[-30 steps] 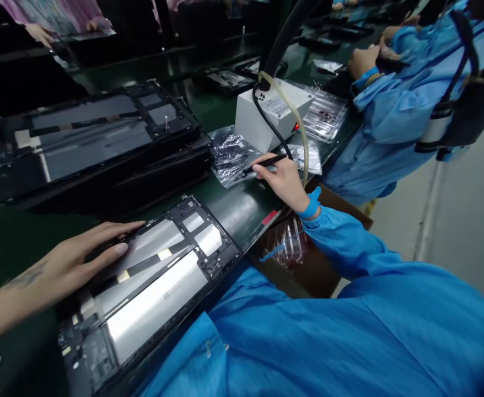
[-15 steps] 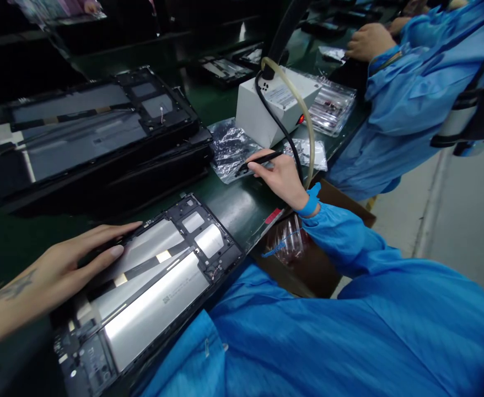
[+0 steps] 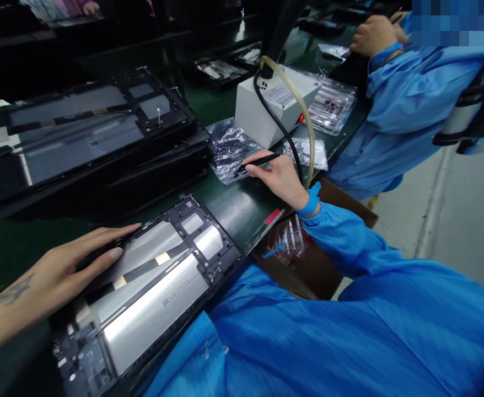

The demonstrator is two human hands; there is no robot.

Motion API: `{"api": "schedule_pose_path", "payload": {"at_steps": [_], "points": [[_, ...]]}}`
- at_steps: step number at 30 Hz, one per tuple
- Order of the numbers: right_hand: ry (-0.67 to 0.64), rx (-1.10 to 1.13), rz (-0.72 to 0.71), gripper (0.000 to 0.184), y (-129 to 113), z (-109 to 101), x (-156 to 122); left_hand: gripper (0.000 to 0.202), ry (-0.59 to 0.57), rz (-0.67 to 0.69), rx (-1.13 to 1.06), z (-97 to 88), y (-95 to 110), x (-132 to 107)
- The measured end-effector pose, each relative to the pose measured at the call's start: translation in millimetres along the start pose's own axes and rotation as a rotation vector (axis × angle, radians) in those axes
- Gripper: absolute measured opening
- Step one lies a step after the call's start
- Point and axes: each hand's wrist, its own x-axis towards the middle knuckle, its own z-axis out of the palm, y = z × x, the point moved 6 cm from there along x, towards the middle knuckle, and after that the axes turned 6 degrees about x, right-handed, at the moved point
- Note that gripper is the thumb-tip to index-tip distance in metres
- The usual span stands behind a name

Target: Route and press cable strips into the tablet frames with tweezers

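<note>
An opened tablet point(image 3: 155, 314) lies tilted before me, silver batteries and black inner frame exposed. My left hand point(image 3: 66, 267) grips its far left edge, thumb over the top and index finger stretched along the rim; the other fingers are mostly hidden. Farther right, my right hand point(image 3: 277, 175) pinches a slim black pen-like tool point(image 3: 262, 160). The tool's tip points down at small black pieces point(image 3: 241, 171) on a clear plastic bag point(image 3: 229, 146). Whether the tip touches a piece, I cannot tell. A blue wrist strap point(image 3: 309, 203) circles my right wrist.
Stacked opened tablets point(image 3: 80, 132) stand at the left. Behind the bag is a white box point(image 3: 262, 105) with a red-lit switch, a black cable and a pale tube point(image 3: 308, 121). A cardboard box point(image 3: 308, 270) sits below the table edge. A co-worker's hand point(image 3: 374, 37) is at the upper right.
The tool in my right hand has shifted very slightly left over the black pieces. My left hand and the tablet stay in place.
</note>
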Motion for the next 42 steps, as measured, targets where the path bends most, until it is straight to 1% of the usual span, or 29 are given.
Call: {"api": "schedule_pose_path", "payload": {"at_steps": [3, 6, 9, 12, 16, 18, 21, 23, 24, 25, 26, 27, 28, 30, 32, 34, 35, 36, 37, 38, 39, 40, 41, 42], "points": [[0.032, 0.057, 0.01, 0.046, -2, -1, -1, 0.05, 0.007, 0.004, 0.01, 0.9, -2, 0], [0.019, 0.074, 0.007, 0.045, -3, 0, -2, 0.051, 0.007, -0.009, 0.026, 1.6, -4, 0], [-0.02, 0.043, 0.004, 0.042, -2, 2, -2, 0.049, 0.02, -0.019, 0.023, 0.0, 3, -3], [-0.036, 0.036, 0.001, 0.041, -2, 2, -2, 0.045, 0.055, -0.065, -0.018, -3.4, 15, -6], [-0.056, 0.012, -0.009, 0.042, -5, 2, -3, 0.048, 0.065, -0.105, -0.031, -3.8, 24, -7], [-0.065, -0.002, -0.009, 0.043, -6, 3, -2, 0.05, 0.047, -0.106, -0.019, -2.0, 23, -7], [-0.068, 0.003, -0.018, 0.043, -5, 4, 0, 0.045, 0.021, -0.109, 0.013, -2.8, 19, -9], [-0.054, 0.036, -0.028, 0.042, -6, 3, -1, 0.042, 0.021, -0.074, 0.077, -9.1, 24, -9], [-0.04, 0.066, -0.03, 0.04, -7, 0, -4, 0.043, 0.033, -0.044, 0.136, -14.5, 32, -7], [-0.018, 0.108, -0.032, 0.038, -10, -5, -8, 0.044, 0.047, 0.004, 0.214, -20.3, 44, -2], [0.01, 0.155, -0.034, 0.034, -15, -12, -14, 0.046, 0.062, 0.061, 0.303, -25.7, 60, 5], [0.041, 0.198, -0.04, 0.03, -20, -22, -22, 0.047, 0.074, 0.132, 0.389, -29.8, 80, 16], [0.078, 0.23, -0.051, 0.026, -27, -34, -32, 0.047, 0.078, 0.22, 0.464, -31.5, 105, 29], [0.159, 0.236, -0.103, 0.018, -42, -63, -57, 0.048, 0.058, 0.451, 0.562, -25.5, 166, 61], [0.27, 0.143, -0.207, 0.013, -57, -99, -86, 0.048, 0.015, 0.72, 0.646, -6.8, 235, 95], [0.431, -0.05, -0.332, 0.011, -66, -135, -119, 0.047, -0.042, 0.961, 0.707, 20.6, 304, 125], [0.529, -0.171, -0.38, 0.011, -67, -152, -135, 0.045, -0.052, 1.078, 0.692, 34.4, 338, 137], [0.638, -0.284, -0.41, 0.012, -65, -168, -150, 0.044, -0.039, 1.169, 0.609, 45.7, 371, 149], [0.749, -0.364, -0.419, 0.013, -60, -182, -162, 0.047, -0.042, 1.214, 0.46, 55.2, 401, 160], [0.867, -0.384, -0.407, 0.015, -52, -195, -173, 0.05, -0.057, 1.187, 0.237, 61.9, 428, 172], [0.985, -0.332, -0.38, 0.017, -41, -207, -182, 0.054, -0.126, 1.093, -0.026, 69.3, 450, 185], [1.09, -0.208, -0.34, 0.019, -27, -217, -187, 0.06, -0.214, 0.973, -0.25, 78.8, 467, 197], [1.165, -0.03, -0.291, 0.02, -11, -225, -190, 0.06, -0.257, 0.917, -0.338, 88.2, 483, 203], [1.202, 0.176, -0.237, 0.022, 7, -231, -189, 0.059, -0.3, 0.874, -0.403, 96.2, 496, 205]]}}
